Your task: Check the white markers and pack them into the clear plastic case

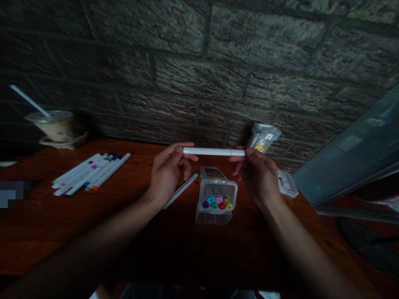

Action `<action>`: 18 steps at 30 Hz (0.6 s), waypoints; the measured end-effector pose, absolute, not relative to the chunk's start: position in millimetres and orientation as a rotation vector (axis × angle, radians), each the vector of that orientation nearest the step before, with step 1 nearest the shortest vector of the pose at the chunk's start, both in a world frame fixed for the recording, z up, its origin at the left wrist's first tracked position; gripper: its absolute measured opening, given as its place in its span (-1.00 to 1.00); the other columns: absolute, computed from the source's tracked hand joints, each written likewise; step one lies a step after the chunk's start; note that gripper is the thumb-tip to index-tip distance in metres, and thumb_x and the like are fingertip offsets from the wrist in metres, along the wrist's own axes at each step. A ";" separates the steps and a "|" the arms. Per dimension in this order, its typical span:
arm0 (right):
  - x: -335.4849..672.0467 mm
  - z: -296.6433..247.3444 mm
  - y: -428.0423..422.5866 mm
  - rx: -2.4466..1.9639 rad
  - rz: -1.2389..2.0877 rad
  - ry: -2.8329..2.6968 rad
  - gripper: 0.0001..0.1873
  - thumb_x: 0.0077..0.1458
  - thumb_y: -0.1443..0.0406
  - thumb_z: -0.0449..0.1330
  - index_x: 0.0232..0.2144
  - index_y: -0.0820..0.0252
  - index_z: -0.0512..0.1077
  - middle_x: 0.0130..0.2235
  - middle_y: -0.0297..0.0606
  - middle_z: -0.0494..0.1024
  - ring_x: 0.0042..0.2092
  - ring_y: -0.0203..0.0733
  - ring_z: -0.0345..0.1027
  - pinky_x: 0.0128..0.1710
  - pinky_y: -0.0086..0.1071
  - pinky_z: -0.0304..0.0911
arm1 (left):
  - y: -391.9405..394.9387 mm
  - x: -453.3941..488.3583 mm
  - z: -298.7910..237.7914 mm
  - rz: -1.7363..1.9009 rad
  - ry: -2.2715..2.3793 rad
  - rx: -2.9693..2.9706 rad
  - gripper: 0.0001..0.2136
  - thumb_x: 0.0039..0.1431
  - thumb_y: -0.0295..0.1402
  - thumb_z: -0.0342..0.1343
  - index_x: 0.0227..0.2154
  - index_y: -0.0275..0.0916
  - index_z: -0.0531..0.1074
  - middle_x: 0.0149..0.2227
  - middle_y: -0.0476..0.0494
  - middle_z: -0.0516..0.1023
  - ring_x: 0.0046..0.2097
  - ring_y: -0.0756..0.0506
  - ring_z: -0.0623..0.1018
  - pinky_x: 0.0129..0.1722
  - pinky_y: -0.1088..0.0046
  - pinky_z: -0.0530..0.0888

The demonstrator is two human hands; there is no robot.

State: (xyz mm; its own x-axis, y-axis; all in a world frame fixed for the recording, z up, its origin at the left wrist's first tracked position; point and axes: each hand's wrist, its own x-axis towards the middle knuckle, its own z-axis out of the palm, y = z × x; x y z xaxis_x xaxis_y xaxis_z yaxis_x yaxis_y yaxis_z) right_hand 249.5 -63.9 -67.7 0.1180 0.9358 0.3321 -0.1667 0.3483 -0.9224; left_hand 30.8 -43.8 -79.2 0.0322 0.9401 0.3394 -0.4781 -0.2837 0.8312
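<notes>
A white marker [208, 151] is held level above the table, stretched between my two hands. My left hand [166, 174] pinches its left end between thumb and fingers. At the other end, my right hand [258, 172] grips the marker past a thin dark seam. Below sits a clear plastic case [214, 219], its open end facing me, with several markers [218, 201] inside showing purple, green, red, yellow, blue, pink and brown ends. Another white marker [182, 190] with dark lettering lies on the table beside the case, partly behind my left hand.
Several white markers [92, 172] lie in a pile at the left of the wooden table [137, 249]. A lidded drink cup [57, 124] with a straw stands behind them. One clear case [264, 135] stands near the brick wall; another clear plastic piece [287, 182] lies at the right edge.
</notes>
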 end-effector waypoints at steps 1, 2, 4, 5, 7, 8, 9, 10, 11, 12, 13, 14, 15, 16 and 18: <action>249.8 -67.7 -63.7 -0.873 0.969 -1.167 -0.74 0.20 0.09 0.28 -0.18 0.12 0.57 -0.31 -0.19 0.73 -0.55 -0.26 0.44 -0.64 -0.40 0.27 | -43.6 30.6 -79.2 1.543 0.584 1.110 -0.75 0.26 -0.22 0.22 -0.13 -0.28 0.59 -0.37 -0.17 0.64 -0.61 0.05 0.37 -0.67 0.52 0.28; 249.9 -67.7 -63.6 -0.882 0.967 -1.171 -0.73 0.20 0.09 0.27 -0.18 0.13 0.57 -0.30 -0.18 0.73 -0.54 -0.26 0.45 -0.64 -0.39 0.27 | -43.4 30.5 -79.1 1.544 0.583 1.110 -0.75 0.26 -0.22 0.22 -0.13 -0.28 0.58 -0.37 -0.17 0.64 -0.61 0.05 0.37 -0.67 0.52 0.29; 249.8 -67.5 -63.6 -0.885 0.972 -1.169 -0.73 0.21 0.11 0.25 -0.18 0.15 0.57 -0.28 -0.16 0.74 -0.54 -0.25 0.47 -0.63 -0.39 0.28 | -42.9 30.2 -78.7 1.542 0.585 1.105 -0.76 0.25 -0.23 0.22 -0.14 -0.28 0.58 -0.38 -0.17 0.64 -0.61 0.05 0.37 -0.67 0.52 0.29; 249.6 -67.3 -63.7 -0.881 0.979 -1.161 -0.74 0.20 0.13 0.24 -0.18 0.16 0.57 -0.28 -0.16 0.74 -0.54 -0.25 0.48 -0.63 -0.39 0.29 | -42.7 30.2 -78.4 1.541 0.587 1.101 -0.77 0.25 -0.24 0.22 -0.15 -0.28 0.58 -0.38 -0.17 0.64 -0.61 0.05 0.37 -0.67 0.52 0.29; 249.0 -66.9 -63.9 -0.859 0.999 -1.133 -0.76 0.17 0.18 0.24 -0.18 0.17 0.59 -0.29 -0.17 0.74 -0.54 -0.25 0.49 -0.63 -0.40 0.30 | -42.6 30.1 -78.0 1.541 0.591 1.092 -0.78 0.25 -0.26 0.21 -0.16 -0.29 0.58 -0.39 -0.17 0.64 -0.62 0.05 0.37 -0.67 0.52 0.28; 248.6 -66.7 -64.0 -0.843 1.011 -1.119 -0.77 0.16 0.21 0.24 -0.18 0.18 0.60 -0.30 -0.17 0.74 -0.54 -0.25 0.50 -0.63 -0.40 0.30 | -42.6 30.1 -77.8 1.541 0.594 1.090 -0.79 0.25 -0.27 0.20 -0.17 -0.29 0.58 -0.40 -0.17 0.64 -0.62 0.05 0.37 -0.67 0.52 0.28; 248.3 -66.5 -64.1 -0.830 1.020 -1.107 -0.77 0.14 0.22 0.24 -0.19 0.18 0.60 -0.31 -0.18 0.74 -0.55 -0.25 0.50 -0.64 -0.41 0.30 | -42.8 30.1 -77.6 1.542 0.597 1.092 -0.79 0.25 -0.27 0.20 -0.17 -0.29 0.58 -0.40 -0.17 0.64 -0.62 0.05 0.37 -0.67 0.52 0.27; 248.1 -66.3 -64.1 -0.822 1.027 -1.099 -0.77 0.14 0.23 0.24 -0.20 0.19 0.61 -0.32 -0.18 0.74 -0.55 -0.25 0.50 -0.64 -0.41 0.30 | -43.1 30.1 -77.5 1.541 0.599 1.097 -0.79 0.26 -0.27 0.19 -0.17 -0.29 0.58 -0.40 -0.17 0.63 -0.62 0.05 0.37 -0.66 0.51 0.27; 247.9 -66.3 -64.2 -0.821 1.031 -1.095 -0.77 0.14 0.23 0.24 -0.20 0.19 0.61 -0.32 -0.18 0.75 -0.55 -0.25 0.51 -0.64 -0.42 0.31 | -43.4 30.1 -77.5 1.541 0.602 1.104 -0.79 0.26 -0.27 0.18 -0.16 -0.29 0.58 -0.40 -0.17 0.63 -0.61 0.05 0.37 -0.66 0.51 0.28; 247.9 -66.3 -64.1 -0.825 1.031 -1.094 -0.77 0.15 0.22 0.25 -0.20 0.19 0.61 -0.31 -0.17 0.75 -0.55 -0.24 0.52 -0.65 -0.42 0.31 | -43.6 30.1 -77.6 1.542 0.605 1.112 -0.78 0.26 -0.26 0.17 -0.16 -0.29 0.58 -0.40 -0.16 0.63 -0.61 0.04 0.37 -0.66 0.51 0.28; 247.9 -66.5 -63.9 -0.832 1.030 -1.095 -0.77 0.15 0.20 0.26 -0.20 0.19 0.61 -0.29 -0.17 0.75 -0.54 -0.24 0.52 -0.65 -0.42 0.31 | -43.8 30.0 -77.7 1.543 0.606 1.122 -0.78 0.27 -0.26 0.17 -0.15 -0.28 0.57 -0.40 -0.16 0.63 -0.61 0.04 0.37 -0.65 0.51 0.28; 248.1 -66.8 -63.7 -0.835 1.028 -1.099 -0.77 0.16 0.18 0.28 -0.20 0.18 0.61 -0.28 -0.16 0.76 -0.53 -0.23 0.53 -0.65 -0.42 0.32 | -43.9 30.0 -77.9 1.547 0.604 1.133 -0.78 0.27 -0.25 0.16 -0.15 -0.28 0.57 -0.40 -0.15 0.62 -0.61 0.04 0.37 -0.65 0.51 0.28; 248.3 -67.3 -63.3 -0.837 1.025 -1.106 -0.76 0.16 0.16 0.29 -0.21 0.18 0.60 -0.27 -0.16 0.76 -0.52 -0.23 0.55 -0.64 -0.41 0.33 | -43.9 29.9 -78.2 1.552 0.600 1.145 -0.78 0.27 -0.26 0.16 -0.14 -0.27 0.56 -0.39 -0.14 0.62 -0.61 0.04 0.37 -0.65 0.51 0.28; 248.6 -67.9 -63.0 -0.838 1.020 -1.118 -0.75 0.15 0.14 0.31 -0.21 0.17 0.60 -0.25 -0.15 0.76 -0.51 -0.22 0.56 -0.63 -0.41 0.34 | -43.8 29.8 -78.6 1.558 0.594 1.157 -0.79 0.26 -0.27 0.16 -0.14 -0.26 0.56 -0.39 -0.12 0.62 -0.61 0.05 0.37 -0.65 0.52 0.28; 249.2 -69.2 -62.2 -0.841 1.002 -1.144 -0.74 0.16 0.12 0.32 -0.21 0.16 0.59 -0.24 -0.15 0.76 -0.48 -0.20 0.58 -0.61 -0.40 0.37 | -43.5 29.8 -79.3 1.568 0.586 1.175 -0.81 0.24 -0.31 0.18 -0.13 -0.24 0.56 -0.38 -0.10 0.62 -0.61 0.05 0.38 -0.66 0.53 0.28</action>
